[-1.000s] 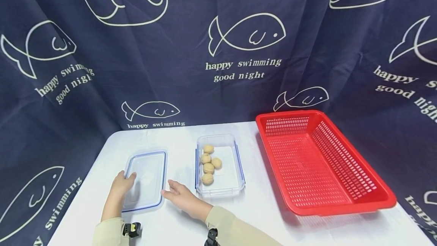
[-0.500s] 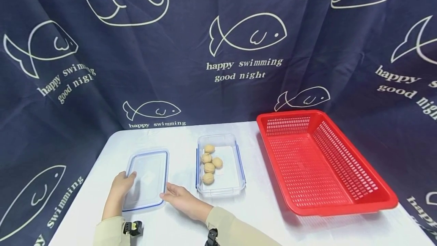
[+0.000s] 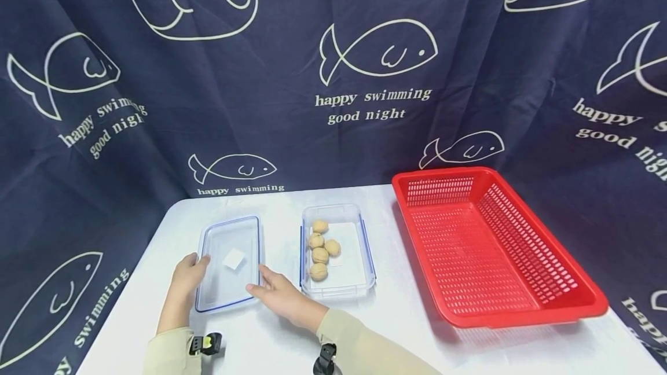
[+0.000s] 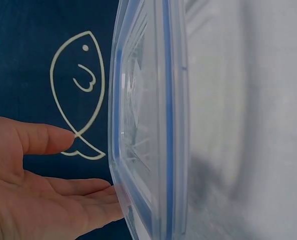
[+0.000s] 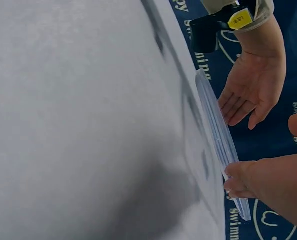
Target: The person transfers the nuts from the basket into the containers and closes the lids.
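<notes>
A clear plastic lid (image 3: 229, 285) with a blue seal is raised off the table on the left, between both hands. A pale square patch shows on it. My left hand (image 3: 189, 276) supports its left edge; in the left wrist view the straight fingers (image 4: 83, 202) reach the rim while the thumb stands apart. At the opposite edge, my right hand (image 3: 286, 301) touches the lid (image 5: 219, 130) with its fingertips, thumb held away. Just right of that stands a clear food container (image 3: 351, 289), with several walnuts (image 3: 320, 256) along its left side.
A large red plastic basket (image 3: 482, 271) occupies the right of the white table (image 3: 411, 340). Behind the table hangs a dark blue curtain (image 3: 292, 109) with fish prints. Each wrist carries a small black camera (image 3: 208, 345).
The lid has risen from the table, shifting slightly right and away from me. My right hand has met its right edge, and both hands have moved with it. The container and walnuts stay put.
</notes>
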A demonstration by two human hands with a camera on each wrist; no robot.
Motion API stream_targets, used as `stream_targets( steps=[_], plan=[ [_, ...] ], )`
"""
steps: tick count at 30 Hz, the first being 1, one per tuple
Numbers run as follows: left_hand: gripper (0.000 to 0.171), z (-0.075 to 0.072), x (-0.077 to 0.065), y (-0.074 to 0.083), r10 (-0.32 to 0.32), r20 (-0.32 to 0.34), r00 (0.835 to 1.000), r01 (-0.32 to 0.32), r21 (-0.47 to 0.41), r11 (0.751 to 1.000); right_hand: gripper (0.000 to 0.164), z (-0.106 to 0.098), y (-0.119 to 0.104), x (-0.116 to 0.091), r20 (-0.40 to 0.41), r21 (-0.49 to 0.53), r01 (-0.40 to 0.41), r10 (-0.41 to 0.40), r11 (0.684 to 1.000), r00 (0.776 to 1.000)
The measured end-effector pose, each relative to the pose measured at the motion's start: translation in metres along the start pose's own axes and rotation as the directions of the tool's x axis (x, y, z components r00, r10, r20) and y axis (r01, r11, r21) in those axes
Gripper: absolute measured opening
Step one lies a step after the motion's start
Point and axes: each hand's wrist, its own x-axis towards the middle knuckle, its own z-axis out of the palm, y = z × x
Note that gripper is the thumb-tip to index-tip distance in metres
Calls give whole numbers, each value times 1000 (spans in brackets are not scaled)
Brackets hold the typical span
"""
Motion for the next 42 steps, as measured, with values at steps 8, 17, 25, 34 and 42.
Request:
stream_targets(
  steps=[8, 17, 25, 34, 42],
  plan=[
    [67, 7, -9, 22, 47, -14, 999, -48, -84, 995, 67, -15, -15, -8, -48, 21, 4, -3, 1000, 999],
    [64, 18, -15, 41, 102, -62, 993, -110, -134, 985, 67, -33, -28, -13, -110, 16, 35, -33, 999, 993],
    [64, 31, -23, 58, 196, -116, 974, -214, -173, 962, 65, -58, -38, -13, -201, 7, 39, -37, 999, 979],
    [63, 49, -30, 75, 303, -171, 938, -340, -263, 903, 64, -84, -46, -12, -262, -14, -1, -2, 1000, 965],
    [60, 63, -36, 93, 430, -199, 881, -474, -381, 794, 63, -104, -51, -13, -341, -10, 30, -32, 1000, 939]
  ],
)
